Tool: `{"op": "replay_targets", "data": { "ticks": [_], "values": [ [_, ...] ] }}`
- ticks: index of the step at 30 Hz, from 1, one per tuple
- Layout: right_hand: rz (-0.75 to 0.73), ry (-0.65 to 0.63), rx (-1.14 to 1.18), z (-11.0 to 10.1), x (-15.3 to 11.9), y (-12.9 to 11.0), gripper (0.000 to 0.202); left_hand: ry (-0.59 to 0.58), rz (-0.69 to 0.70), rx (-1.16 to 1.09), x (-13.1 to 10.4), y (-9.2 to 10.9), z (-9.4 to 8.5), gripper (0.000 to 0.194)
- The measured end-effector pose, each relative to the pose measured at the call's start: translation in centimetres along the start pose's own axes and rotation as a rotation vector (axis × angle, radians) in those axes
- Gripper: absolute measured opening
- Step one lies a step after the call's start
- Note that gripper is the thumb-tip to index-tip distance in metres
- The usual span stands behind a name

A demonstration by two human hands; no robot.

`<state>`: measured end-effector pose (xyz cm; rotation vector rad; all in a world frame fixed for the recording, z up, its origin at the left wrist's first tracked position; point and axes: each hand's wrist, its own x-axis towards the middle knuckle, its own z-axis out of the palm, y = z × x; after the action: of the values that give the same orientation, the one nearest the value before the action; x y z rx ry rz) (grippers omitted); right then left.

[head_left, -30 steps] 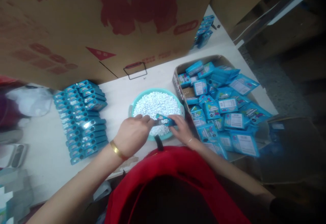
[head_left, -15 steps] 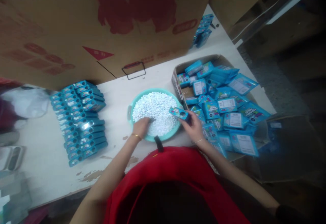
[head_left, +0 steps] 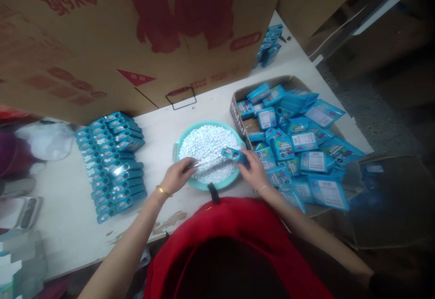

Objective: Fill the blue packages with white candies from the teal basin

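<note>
My right hand point(head_left: 253, 170) holds a small blue box point(head_left: 232, 154) with a dark round hole, tilted over the right side of a teal basin point(head_left: 176, 154). Small white pellets point(head_left: 207, 142) fill much of the basin. At the basin's left rim is my left hand point(head_left: 178, 175), its fingers pinched together over the pellets. Something thin and shiny shows at those fingertips, too blurred to name.
Rows of blue boxes point(head_left: 125, 179) stand on the white table point(head_left: 159, 131) at left. On the right, a cardboard carton point(head_left: 239, 93) is heaped with blue packets point(head_left: 304, 141). A large cardboard box point(head_left: 149, 31) forms a wall behind. A scale-like device point(head_left: 29, 212) sits far left.
My left hand has drawn back to the left, out of the pellets to the rim. The blue box in my right hand has shifted slightly left. The view has moved a little.
</note>
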<state>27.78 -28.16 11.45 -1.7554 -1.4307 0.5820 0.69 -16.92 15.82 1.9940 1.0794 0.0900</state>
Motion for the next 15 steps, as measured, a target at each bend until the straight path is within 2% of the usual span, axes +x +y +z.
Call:
{"op": "replay_targets", "data": {
  "ticks": [4,9,13,15],
  "values": [
    [-0.099,-0.085,-0.016,0.5,0.5,-1.2,0.040,-0.093,0.102,0.157,0.2,3.7,-3.3,0.026],
    [-0.151,-0.156,0.029,1.4,0.5,-2.6,0.042,-0.211,0.119,0.592,0.7,9.4,-5.0,0.022],
    [-0.119,-0.124,0.140,2.7,0.1,-2.7,0.038,-0.268,0.166,0.884,0.1,14.1,-6.1,0.022],
    [-0.097,-0.088,0.217,3.1,0.0,-2.6,0.036,-0.249,0.233,0.886,-0.6,14.9,-7.0,0.028]
  ]
}}
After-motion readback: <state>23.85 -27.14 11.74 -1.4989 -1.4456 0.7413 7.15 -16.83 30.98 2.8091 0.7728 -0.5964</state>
